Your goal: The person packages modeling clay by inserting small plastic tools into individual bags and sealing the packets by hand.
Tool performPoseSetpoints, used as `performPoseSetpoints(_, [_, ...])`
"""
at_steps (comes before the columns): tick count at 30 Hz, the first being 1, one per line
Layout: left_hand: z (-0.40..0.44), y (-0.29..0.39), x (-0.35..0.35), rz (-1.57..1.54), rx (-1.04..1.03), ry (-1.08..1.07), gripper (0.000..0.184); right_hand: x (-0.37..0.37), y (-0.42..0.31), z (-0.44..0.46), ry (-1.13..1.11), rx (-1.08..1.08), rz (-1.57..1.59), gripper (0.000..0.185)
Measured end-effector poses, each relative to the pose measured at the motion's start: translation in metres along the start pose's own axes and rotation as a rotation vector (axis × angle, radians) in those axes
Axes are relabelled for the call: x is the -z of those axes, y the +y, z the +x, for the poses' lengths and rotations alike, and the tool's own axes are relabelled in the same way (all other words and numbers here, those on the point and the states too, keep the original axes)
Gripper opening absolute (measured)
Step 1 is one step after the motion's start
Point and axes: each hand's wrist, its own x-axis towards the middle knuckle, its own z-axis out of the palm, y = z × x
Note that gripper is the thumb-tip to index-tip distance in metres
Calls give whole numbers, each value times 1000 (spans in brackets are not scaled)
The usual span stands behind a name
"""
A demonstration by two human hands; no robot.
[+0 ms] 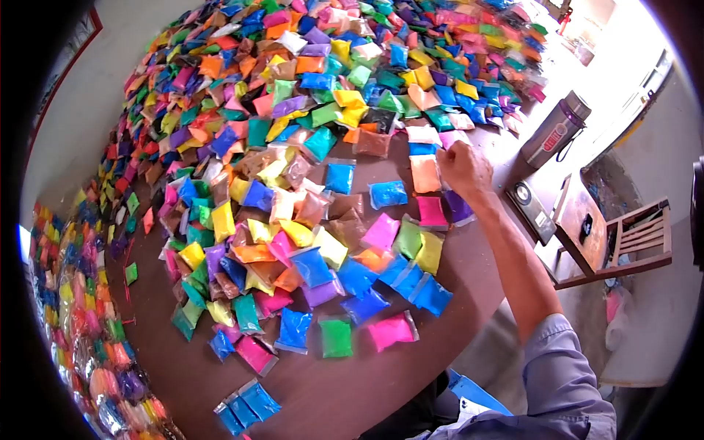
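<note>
My right hand (466, 169) reaches out over the right side of the brown table, its fingers curled closed; whatever they may hold is hidden. Just left of it lies a small clear bag of peach-orange filling (424, 174). A pale pink packet (423, 135) and a blue packet (422, 149) lie just beyond that. Below the wrist are a magenta packet (433, 211) and a purple packet (459, 208). Two separate blue packets (340, 177) (388, 193) lie further left. My left hand is out of view.
A huge heap of coloured packets (308, 81) covers the table's far side, with a smaller pile (279, 235) nearer me. Several blue packets (248, 405) lie at the near edge. To the right are a steel flask (555, 132), a scale (531, 209) and a wooden chair (623, 235).
</note>
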Motion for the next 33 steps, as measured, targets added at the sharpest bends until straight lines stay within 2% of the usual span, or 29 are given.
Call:
performPoseSetpoints(5, [2, 8, 2, -36, 43, -13, 21, -3, 3, 4, -63, 8, -26, 36])
performPoseSetpoints(9, [-2, 2, 3, -8, 71, -26, 22, -6, 3, 7, -101, -2, 64, 28])
performPoseSetpoints(11, [-1, 1, 2, -6, 89, -23, 22, -8, 6, 8, 68, -51, 170, 26])
performPoseSetpoints(13, [-1, 1, 3, -36, 56, -9, 21, 0, 6, 3, 68, -57, 203, 23])
performPoseSetpoints(15, [0, -1, 2, -36, 32, 24, 21, 9, 13, -4, 290, 117, 326, 21])
performPoseSetpoints(16, [-1, -1, 1, -36, 3, 49, 21, 16, 14, -8, 338, 188, 273, 13])
performPoseSetpoints(17, [-1, 0, 1, -35, 6, 51, 21, 21, 16, -14, 338, 191, 275, 13])
performPoseSetpoints(20, [-3, 1, -1, -32, 51, 77, 23, 44, 11, -47, 188, 173, 708, 3])
performPoseSetpoints(21, [-3, 0, -1, -47, 69, 80, 25, 38, 19, -58, 130, 138, 741, 5])
performPoseSetpoints(23, [-6, -2, 0, -59, 76, 62, 26, 66, -7, -102, -86, -47, 969, 6])
performPoseSetpoints(25, [-1, 3, -1, 28, 38, 107, 27, 74, -27, -139, -136, -112, 1107, 7])
performPoseSetpoints(26, [0, 7, 2, 5, 60, 97, 27, 73, -31, -156, -167, -106, 1120, 6])
performPoseSetpoints(27, [-8, -13, -8, -34, 87, 62, 18, 72, -38, -172, -212, -118, 1161, 8])
performPoseSetpoints(29, [-24, -33, -12, -46, 142, 4, 19, 84, -58, -208, -334, -151, 1248, 11])
performPoseSetpoints(31, [-21, -29, -12, -33, 96, 34, 19, 85, -73, -240, -456, -131, 1311, 11])
performPoseSetpoints(33, [-20, -28, -10, -65, 109, 27, 18, 87, -90, -270, -545, -116, 1270, 9])
